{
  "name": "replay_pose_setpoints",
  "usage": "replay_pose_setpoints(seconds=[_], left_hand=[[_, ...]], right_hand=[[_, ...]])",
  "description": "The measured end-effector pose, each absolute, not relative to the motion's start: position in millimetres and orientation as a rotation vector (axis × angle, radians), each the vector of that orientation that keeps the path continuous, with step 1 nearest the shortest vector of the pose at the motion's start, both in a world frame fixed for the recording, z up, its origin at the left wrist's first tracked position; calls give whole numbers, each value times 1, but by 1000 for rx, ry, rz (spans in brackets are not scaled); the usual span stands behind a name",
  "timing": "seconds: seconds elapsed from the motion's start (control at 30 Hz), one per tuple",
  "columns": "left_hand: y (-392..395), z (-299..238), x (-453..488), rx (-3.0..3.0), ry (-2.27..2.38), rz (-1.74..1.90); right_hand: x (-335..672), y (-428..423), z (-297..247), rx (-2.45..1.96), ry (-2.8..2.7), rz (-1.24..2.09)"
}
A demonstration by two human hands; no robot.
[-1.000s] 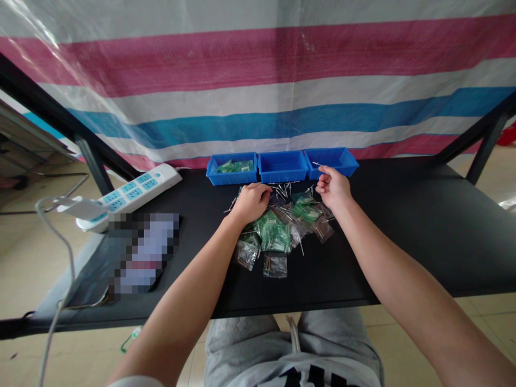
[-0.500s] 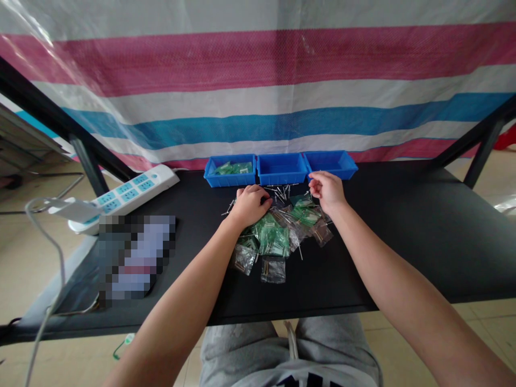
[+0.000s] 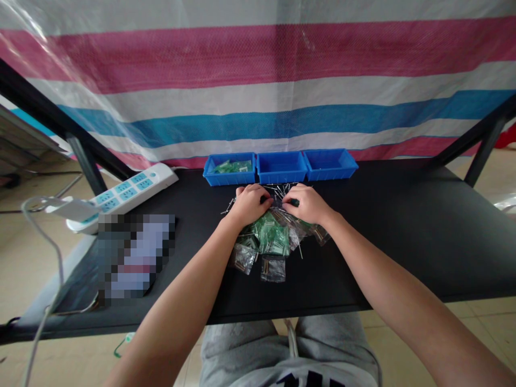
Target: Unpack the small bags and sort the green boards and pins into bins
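A pile of small clear and green-tinted plastic bags [image 3: 272,236] lies on the black table, with loose silvery rivet-like pins [image 3: 278,190] along its far side. My left hand [image 3: 250,204] rests on the pile's left side, fingers curled down and thumb close to them; what is under the fingertips is hidden. Over the far right part, my right hand [image 3: 308,204] pinches with thumb and fingers at the pins and bags. Whatever it grips is too small to name. A clear bag with brownish pins [image 3: 273,269] lies at the near edge of the pile.
Three blue bins stand in a row behind the pile. The left bin [image 3: 229,180] holds green bags; the middle bin [image 3: 282,176] and right bin [image 3: 331,173] stand beside it. Leftward are a white power strip [image 3: 124,194] with a cable and a pixelated item [image 3: 141,258].
My right hand has moved left and slightly down, from in front of the right bin onto the pile near my left hand. The left hand has stayed about where it was.
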State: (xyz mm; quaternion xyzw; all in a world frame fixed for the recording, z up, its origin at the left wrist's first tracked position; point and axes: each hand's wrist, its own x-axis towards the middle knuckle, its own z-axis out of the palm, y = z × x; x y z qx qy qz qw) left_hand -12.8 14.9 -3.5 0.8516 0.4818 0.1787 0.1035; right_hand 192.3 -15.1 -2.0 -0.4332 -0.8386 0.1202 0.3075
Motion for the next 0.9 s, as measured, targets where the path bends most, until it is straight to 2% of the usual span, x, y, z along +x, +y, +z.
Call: replay_pose_setpoints(seconds=[0.63, 0.9], left_hand=[[18, -3, -7, 2354, 1516, 515], [15, -1, -8, 2381, 1505, 474]], right_hand=[[186, -14, -9, -1236, -2343, 368], [184, -15, -5, -1149, -2323, 498]])
